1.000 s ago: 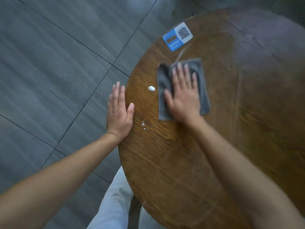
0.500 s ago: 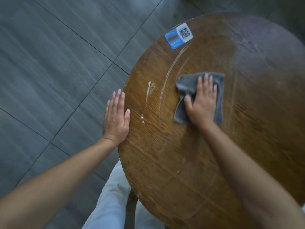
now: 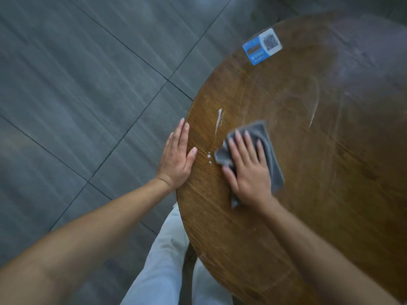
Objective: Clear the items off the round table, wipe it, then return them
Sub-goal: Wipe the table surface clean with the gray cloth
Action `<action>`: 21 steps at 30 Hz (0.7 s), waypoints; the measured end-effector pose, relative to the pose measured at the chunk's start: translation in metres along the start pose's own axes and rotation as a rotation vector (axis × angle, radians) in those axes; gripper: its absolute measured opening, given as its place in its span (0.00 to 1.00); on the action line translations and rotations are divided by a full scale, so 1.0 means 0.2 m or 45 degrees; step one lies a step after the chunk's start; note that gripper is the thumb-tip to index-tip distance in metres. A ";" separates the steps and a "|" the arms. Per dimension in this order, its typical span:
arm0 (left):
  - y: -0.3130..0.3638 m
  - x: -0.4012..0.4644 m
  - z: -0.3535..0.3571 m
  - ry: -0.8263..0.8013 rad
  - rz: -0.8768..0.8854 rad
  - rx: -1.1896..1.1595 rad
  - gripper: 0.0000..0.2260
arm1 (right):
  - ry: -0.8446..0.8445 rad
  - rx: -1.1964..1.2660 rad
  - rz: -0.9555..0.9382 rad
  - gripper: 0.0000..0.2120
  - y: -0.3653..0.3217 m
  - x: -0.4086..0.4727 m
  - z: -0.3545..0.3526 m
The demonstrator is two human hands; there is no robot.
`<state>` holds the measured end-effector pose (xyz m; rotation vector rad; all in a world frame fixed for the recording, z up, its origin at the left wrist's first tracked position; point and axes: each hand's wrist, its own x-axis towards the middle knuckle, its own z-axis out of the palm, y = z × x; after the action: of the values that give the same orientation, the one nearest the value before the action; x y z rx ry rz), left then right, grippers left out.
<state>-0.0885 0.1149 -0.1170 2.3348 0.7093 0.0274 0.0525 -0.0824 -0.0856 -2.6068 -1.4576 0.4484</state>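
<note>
Fingers: left hand [image 3: 176, 159] lies flat and straight on the table [image 3: 308, 194] edge, holding nothing, likely to steady it
Right hand [image 3: 248, 170]: spread flat, pressing the grey cloth [image 3: 267, 148] down to wipe; middle of frame
White smear [image 3: 219, 122]: between hands, not yet wiped
Sticker [image 3: 262, 46]: upper right

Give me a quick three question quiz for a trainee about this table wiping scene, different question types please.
1. True or false: the right hand presses the grey cloth flat on the round table.
2. Which hand rests at the table's edge?
3. The white smear lies: A) under the cloth, B) between cloth and table edge, C) on the blue QR sticker.

Key: 1 true; 2 the left hand; 3 B.
</note>
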 end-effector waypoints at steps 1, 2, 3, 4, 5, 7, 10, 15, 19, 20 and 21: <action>-0.01 0.00 -0.01 -0.020 0.010 0.001 0.30 | -0.020 0.014 -0.035 0.33 -0.01 -0.12 0.02; -0.01 0.00 -0.01 -0.029 0.009 0.004 0.30 | -0.028 0.015 -0.055 0.33 0.01 -0.19 0.04; -0.01 -0.01 -0.01 -0.028 -0.002 0.001 0.31 | -0.029 0.010 -0.050 0.33 0.03 -0.20 0.04; -0.01 -0.02 -0.01 -0.023 -0.022 -0.004 0.31 | -0.015 0.006 -0.009 0.33 0.06 -0.16 0.03; -0.01 -0.04 0.00 -0.017 -0.045 -0.008 0.31 | 0.010 0.008 0.064 0.33 0.09 -0.08 0.02; -0.01 -0.07 0.02 -0.008 -0.071 -0.006 0.31 | 0.120 0.044 0.244 0.33 0.14 0.16 -0.03; -0.02 -0.08 0.02 -0.052 -0.053 -0.028 0.31 | 0.229 0.096 0.385 0.33 0.21 0.59 -0.13; -0.04 -0.08 0.03 -0.055 -0.050 -0.104 0.31 | 0.182 0.024 0.155 0.29 0.07 0.81 -0.13; -0.03 -0.08 0.03 0.007 -0.033 -0.114 0.30 | 0.030 0.052 -0.221 0.27 -0.18 0.25 0.01; -0.03 -0.08 0.03 0.006 -0.031 -0.105 0.30 | 0.002 0.061 -0.254 0.27 -0.20 0.06 0.04; -0.03 -0.08 0.03 -0.005 -0.032 -0.090 0.31 | -0.030 0.067 -0.266 0.27 -0.21 -0.12 0.07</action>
<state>-0.1044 0.1075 -0.1221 2.2579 0.7243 0.0366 0.0024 -0.0804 -0.0844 -2.3832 -1.6790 0.4868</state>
